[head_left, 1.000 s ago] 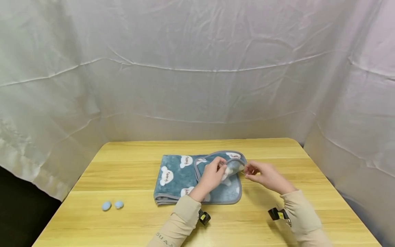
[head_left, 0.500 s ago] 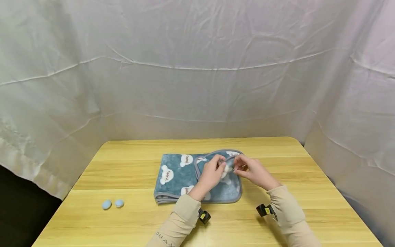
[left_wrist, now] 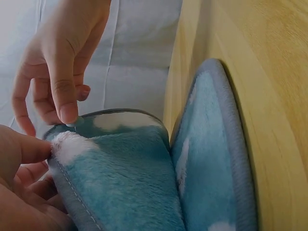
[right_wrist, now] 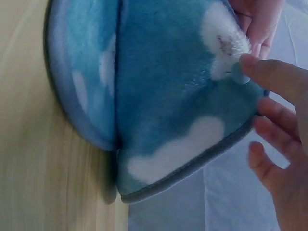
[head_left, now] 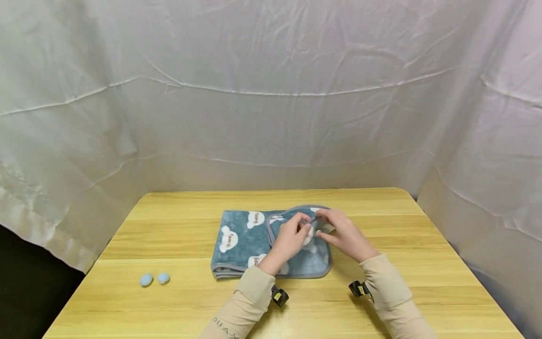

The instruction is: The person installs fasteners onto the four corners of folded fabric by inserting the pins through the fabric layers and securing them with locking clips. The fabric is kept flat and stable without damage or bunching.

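Left hand [head_left: 292, 237]: grips the raised edge of the blanket [head_left: 242, 239]
Right hand [head_left: 347, 238]: pinches a small blue piece [right_wrist: 239, 75] beside it
Blanket: folded, mid-surface [head_left: 186, 306]
Matching pair [head_left: 146, 280]: near left

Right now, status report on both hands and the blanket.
Left hand pinching blanket, edge raised; right hand holding pale-blue piece against it; two similar pieces lie apart; no visible obstruction.

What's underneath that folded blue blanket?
The blanket lies on the wooden table, whose surface shows around it. Whatever else might be beneath is covered, so I cannot tell.
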A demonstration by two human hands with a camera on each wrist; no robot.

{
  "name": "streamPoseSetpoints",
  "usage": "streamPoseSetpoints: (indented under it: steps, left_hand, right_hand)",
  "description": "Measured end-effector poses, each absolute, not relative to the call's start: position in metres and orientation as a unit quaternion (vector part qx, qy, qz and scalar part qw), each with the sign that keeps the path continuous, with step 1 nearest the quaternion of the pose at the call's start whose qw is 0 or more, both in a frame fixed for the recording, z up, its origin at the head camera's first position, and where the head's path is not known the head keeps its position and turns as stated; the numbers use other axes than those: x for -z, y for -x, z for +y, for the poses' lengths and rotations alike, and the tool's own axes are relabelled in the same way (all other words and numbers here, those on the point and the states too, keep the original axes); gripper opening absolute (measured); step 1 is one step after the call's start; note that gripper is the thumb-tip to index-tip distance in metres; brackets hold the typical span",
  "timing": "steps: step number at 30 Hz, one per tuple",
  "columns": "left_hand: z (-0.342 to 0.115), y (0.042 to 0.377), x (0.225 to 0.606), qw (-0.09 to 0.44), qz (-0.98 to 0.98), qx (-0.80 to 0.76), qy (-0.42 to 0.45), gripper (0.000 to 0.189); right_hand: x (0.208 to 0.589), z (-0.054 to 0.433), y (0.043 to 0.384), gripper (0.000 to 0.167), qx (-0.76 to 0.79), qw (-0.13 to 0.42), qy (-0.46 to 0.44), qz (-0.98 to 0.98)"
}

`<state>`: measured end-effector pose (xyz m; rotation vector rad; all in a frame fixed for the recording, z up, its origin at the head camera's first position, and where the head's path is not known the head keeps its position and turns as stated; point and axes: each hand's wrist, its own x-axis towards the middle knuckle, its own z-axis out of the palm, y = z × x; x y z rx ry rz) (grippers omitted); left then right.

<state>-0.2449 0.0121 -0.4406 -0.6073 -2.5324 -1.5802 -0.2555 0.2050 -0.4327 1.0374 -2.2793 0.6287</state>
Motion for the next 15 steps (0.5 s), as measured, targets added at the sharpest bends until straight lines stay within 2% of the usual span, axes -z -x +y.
streamPoseSetpoints:
  steps: [3,7,15]
  left_hand:
    - [0.0115,0.2448,0.4405,0.042,-0.83,0.517,0.204,0.018]
    - [0.0105,0.2443,0.4404,0.032,-0.83,0.516,0.21,0.018]
    - [0.0071,0.2434,0.4399,0.025,-0.829,0.509,0.23,0.019]
  right_hand:
    - [0.4333,0.2062,0.2578,0.065,-0.204,0.309,-0.391,-0.843]
    - [0.4346,0.2078,0.2602,0.069,-0.186,0.317,-0.395,-0.842]
    - [0.4413,0.2117,0.2623,0.044,-0.19,0.301,-0.387,-0.85]
